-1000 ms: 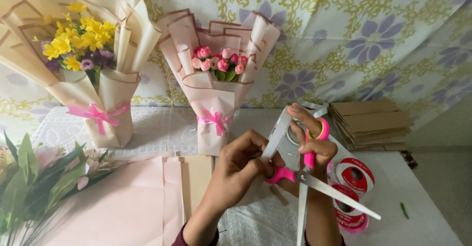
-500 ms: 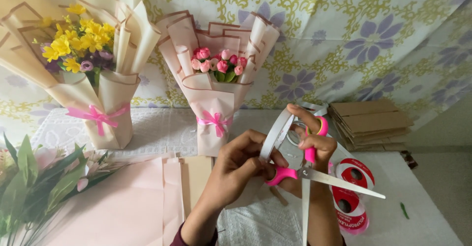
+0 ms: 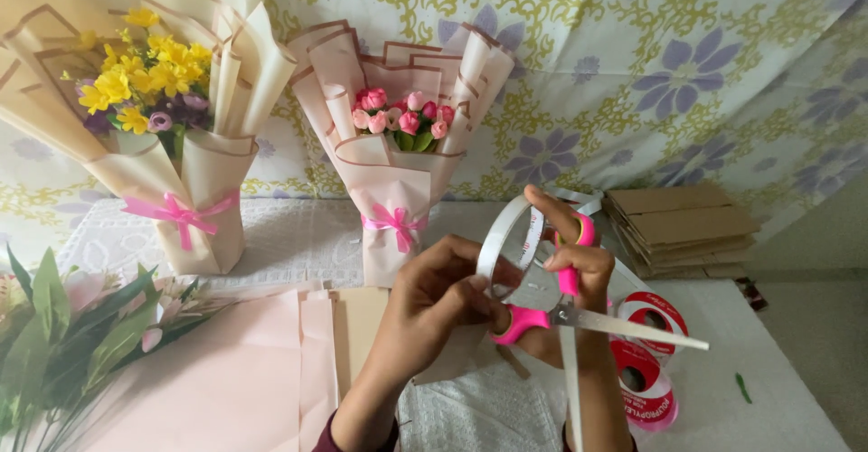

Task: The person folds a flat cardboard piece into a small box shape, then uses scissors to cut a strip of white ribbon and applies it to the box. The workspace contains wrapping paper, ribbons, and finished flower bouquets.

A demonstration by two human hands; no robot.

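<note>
White ribbon (image 3: 503, 235) — a narrow strip, held in a loop above the table's (image 3: 723, 389) near right part, between both hands; one end is seen hanging straight down past the wrist.

Left hand (image 3: 438, 294) — fingers drawn together, pinching the ribbon loop at its lower left.

Right hand (image 3: 570, 271) — closed through the pink handles of the scissors (image 3: 579, 312), thumb and fingers hooked in the rings; the ribbon is also touched by the fingertips.

Scissors — pink-handled, steel blades parted, one blade pointed toward the table's right edge, the other downward toward the near edge.

Ribbon spools (image 3: 646, 348) — two, red and white, laid on the table just right of the right hand, near the right edge.

Cardboard stack (image 3: 678, 226) — flat brown sheets, placed at the far right corner.

Pink-rose bouquet (image 3: 402, 145) — wrapped in pale pink paper, tied with a pink bow, stood upright at the far edge, mid-table.

Yellow-flower bouquet (image 3: 154, 117) — wrapped in cream paper, pink bow, stood at the far left.

Pink wrapping sheets (image 3: 235, 380) — spread flat at the near left.

Loose green stems (image 3: 63, 334) — laid over the near left corner.

Floral cloth (image 3: 687, 63) — hung behind the table.
</note>
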